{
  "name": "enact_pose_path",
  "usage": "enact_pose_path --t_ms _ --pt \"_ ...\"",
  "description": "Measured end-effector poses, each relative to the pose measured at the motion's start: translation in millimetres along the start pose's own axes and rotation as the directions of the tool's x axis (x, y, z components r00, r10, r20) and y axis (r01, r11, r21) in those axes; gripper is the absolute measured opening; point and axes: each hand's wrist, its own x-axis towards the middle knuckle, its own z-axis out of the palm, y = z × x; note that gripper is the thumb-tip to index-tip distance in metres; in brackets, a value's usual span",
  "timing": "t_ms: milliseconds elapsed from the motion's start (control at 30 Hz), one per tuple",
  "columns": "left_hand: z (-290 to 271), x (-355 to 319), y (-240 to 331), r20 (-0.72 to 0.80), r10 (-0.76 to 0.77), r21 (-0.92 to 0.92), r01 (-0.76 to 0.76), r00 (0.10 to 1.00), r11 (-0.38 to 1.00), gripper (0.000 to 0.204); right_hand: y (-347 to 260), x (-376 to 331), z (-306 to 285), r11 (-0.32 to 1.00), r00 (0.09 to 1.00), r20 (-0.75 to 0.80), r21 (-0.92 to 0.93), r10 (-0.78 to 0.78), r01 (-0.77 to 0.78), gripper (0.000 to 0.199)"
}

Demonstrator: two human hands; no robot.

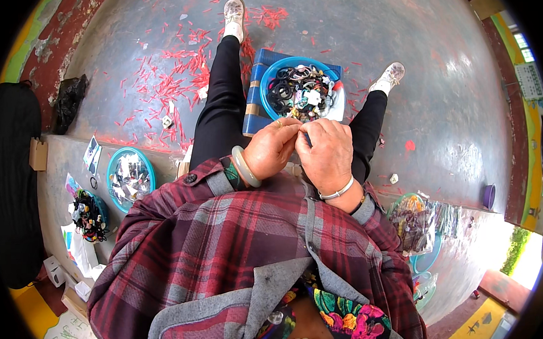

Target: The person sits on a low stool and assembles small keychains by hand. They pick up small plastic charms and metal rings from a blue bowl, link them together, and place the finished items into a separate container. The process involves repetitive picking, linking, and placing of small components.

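My left hand (271,152) and my right hand (327,155) meet in front of my body, fingertips pinched together. Whatever lies between them is hidden or too small to name. Just beyond my fingers, a blue plastic basin (266,100) holds a heap of black hair ties (287,90) with small pale and coloured pieces among them. The basin stands on a blue box (253,117) between my outstretched legs.
Red paper scraps (183,73) litter the floor. To my left are a blue basin of small clear packets (150,170) and a bunch of black hair ties (88,217). Bagged items (412,226) sit on my right, near a purple cup (489,197).
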Motion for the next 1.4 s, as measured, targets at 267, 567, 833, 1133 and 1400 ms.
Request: enact_pose_path --t_ms 267,567,833,1133,1400 --pt "-1.1 -1.9 0.6 -0.003 -0.021 0.014 0.021 1.0 1.0 0.02 3.2 0.5 4.1 0.999 0.999 -0.037 0.04 -0.012 0.013 0.009" --pt "1.7 -1.1 -3.2 -0.005 -0.069 -0.043 0.069 0.998 0.997 0.017 15.5 -0.1 3.2 0.953 0.989 -0.06 0.28 0.134 -0.112 0.007" --pt "-1.8 -2.9 -9.7 0.123 -0.381 -0.374 0.398 0.917 0.837 0.02 70.4 -15.4 -17.6 0.653 0.856 0.073 0.614 0.511 -0.442 0.001" --pt "-14.4 -2.7 -11.2 0.223 -0.562 -0.68 0.54 0.796 0.495 0.025 246.1 -109.4 -24.9 0.622 0.599 -0.179 0.13 0.781 -0.772 0.014" --pt "-10.2 -5.9 -8.8 0.248 -0.551 -0.659 0.556 0.797 0.507 0.024 310.7 -182.4 7.5 0.626 0.648 0.105 -0.412 0.754 -0.662 0.024"
